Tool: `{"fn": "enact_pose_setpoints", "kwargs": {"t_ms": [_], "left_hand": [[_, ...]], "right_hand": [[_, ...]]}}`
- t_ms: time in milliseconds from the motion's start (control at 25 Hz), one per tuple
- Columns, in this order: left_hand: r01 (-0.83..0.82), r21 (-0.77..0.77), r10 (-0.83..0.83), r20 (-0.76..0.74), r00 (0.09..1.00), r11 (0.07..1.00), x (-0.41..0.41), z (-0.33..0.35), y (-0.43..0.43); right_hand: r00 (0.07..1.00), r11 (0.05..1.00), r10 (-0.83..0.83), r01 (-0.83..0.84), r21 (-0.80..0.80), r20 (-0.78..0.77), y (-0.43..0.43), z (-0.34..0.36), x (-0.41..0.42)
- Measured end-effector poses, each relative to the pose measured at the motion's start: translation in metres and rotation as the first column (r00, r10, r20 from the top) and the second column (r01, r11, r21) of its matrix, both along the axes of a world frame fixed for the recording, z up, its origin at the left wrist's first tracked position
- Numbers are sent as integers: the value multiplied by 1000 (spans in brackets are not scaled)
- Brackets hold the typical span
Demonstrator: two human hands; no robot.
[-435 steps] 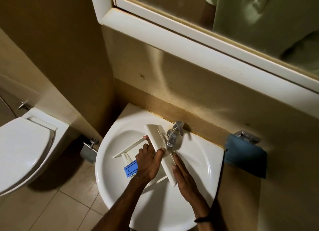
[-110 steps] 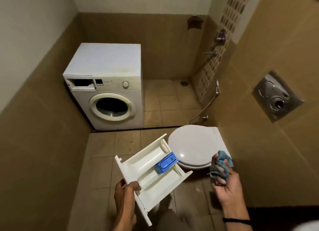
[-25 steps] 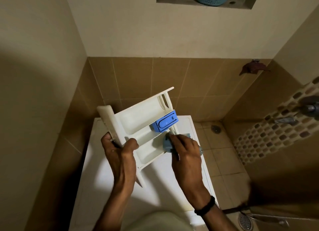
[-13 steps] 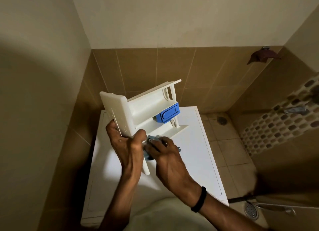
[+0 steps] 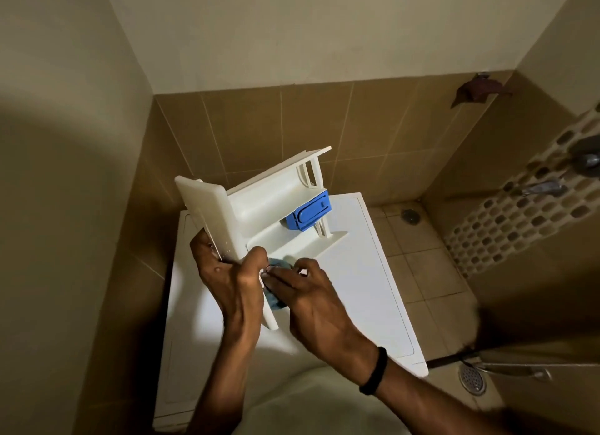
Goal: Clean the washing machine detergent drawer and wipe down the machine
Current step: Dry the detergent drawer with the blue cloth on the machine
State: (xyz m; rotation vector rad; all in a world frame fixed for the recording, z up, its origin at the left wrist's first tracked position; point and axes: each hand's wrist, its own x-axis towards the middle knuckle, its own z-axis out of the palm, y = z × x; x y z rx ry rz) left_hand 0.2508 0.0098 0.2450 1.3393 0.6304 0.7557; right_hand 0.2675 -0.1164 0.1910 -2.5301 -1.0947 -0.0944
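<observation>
Here, on the left, the left hand reaches up from the bottom of the view, with the arm almost straight up and down. Its fingers are curled round the wide front plate of the white detergent drawer, and the thumb presses on the near side, so the hand has a firm hold of it. The drawer is up in the air over the flat white top of the washing machine. It is tipped, with its open side facing the person and its far end pointing up and to the right. A blue piece sits inside the drawer near that far end.

Just right of the left thumb is a small blue cloth, pushed against the drawer's near wall. The right hand holds it with bent fingers bunched over the cloth, and the back of the hand faces up. The arm comes in slanting from the bottom right. A black band goes round the right wrist.

Farther right is the tiled floor with a round metal drain. A tap sticks out of the spotted wall.
</observation>
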Motion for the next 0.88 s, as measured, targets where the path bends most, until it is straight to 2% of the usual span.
{"fn": "enact_pose_setpoints", "kwargs": {"t_ms": [80, 200, 240, 320, 400, 440, 560, 600, 640, 800, 880], "left_hand": [[-16, -6, 16, 1, 1000, 1000, -3, -1, -1], [-11, -18, 11, 1, 1000, 1000, -4, 0, -2], [-9, -18, 9, 0, 1000, 1000, -4, 1, -2], [-12, -5, 12, -8, 1000, 1000, -3, 1, -3], [-20, -8, 20, -15, 1000, 1000, -4, -1, -2], [-32, -26, 32, -11, 999, 999, -6, -1, -2], [-42, -40, 42, -13, 999, 998, -8, 1, -4], [-38, -30, 37, -24, 999, 999, -8, 0, -4], [-38, -21, 38, -30, 999, 999, -7, 0, -4], [-39, 22, 40, -51, 998, 999, -7, -5, 0], [-45, -23, 45, -25, 999, 999, -10, -5, 0]], "right_hand": [[994, 995, -95, 95, 8, 58, -12, 6, 15], [921, 920, -389, 386, 70, 29, -25, 7, 38], [925, 922, -379, 377, 90, 7, -21, 7, 34], [985, 981, -171, 171, 90, -8, -7, 2, 8], [1000, 1000, -6, 5, 28, 4, -7, -2, -7], [1000, 1000, -20, 20, 17, 15, -13, 0, 1], [955, 953, -297, 298, 56, -18, -31, -2, 39], [944, 941, -325, 329, 75, -53, -31, -3, 42], [954, 950, -292, 298, 92, -75, -25, -3, 37], [998, 989, 19, -10, 146, -62, -7, -7, -15], [1000, 983, 8, -9, 186, 7, -23, -9, -4]]}}
